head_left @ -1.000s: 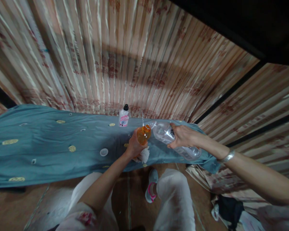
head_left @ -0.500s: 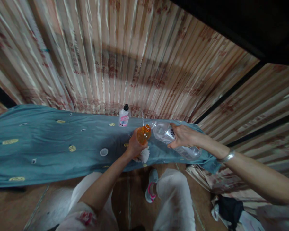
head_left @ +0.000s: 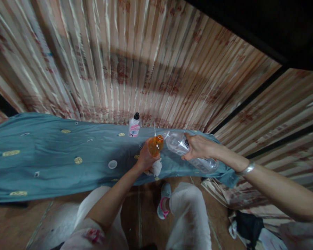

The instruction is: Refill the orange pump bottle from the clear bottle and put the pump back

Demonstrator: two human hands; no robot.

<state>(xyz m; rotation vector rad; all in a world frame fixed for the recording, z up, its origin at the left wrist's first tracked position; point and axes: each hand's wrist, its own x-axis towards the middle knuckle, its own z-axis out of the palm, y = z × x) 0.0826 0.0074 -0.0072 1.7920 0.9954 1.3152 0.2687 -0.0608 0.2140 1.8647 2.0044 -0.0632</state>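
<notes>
Two bottles meet: left hand (head_left: 145, 158) grips orange bottle (head_left: 155, 146), right hand (head_left: 198, 147) clear bottle (head_left: 187, 151); white bottle (head_left: 134, 126) behind.

A striped curtain (head_left: 135, 69) hangs behind a worktop (head_left: 41, 180) with a blue cloth (head_left: 54, 156). The floor (head_left: 143, 208) is brown.

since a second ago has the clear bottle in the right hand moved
No. The clear bottle keeps the same spot and tilt against the small white bottle by the wall, its mouth still at the orange bottle.
</notes>
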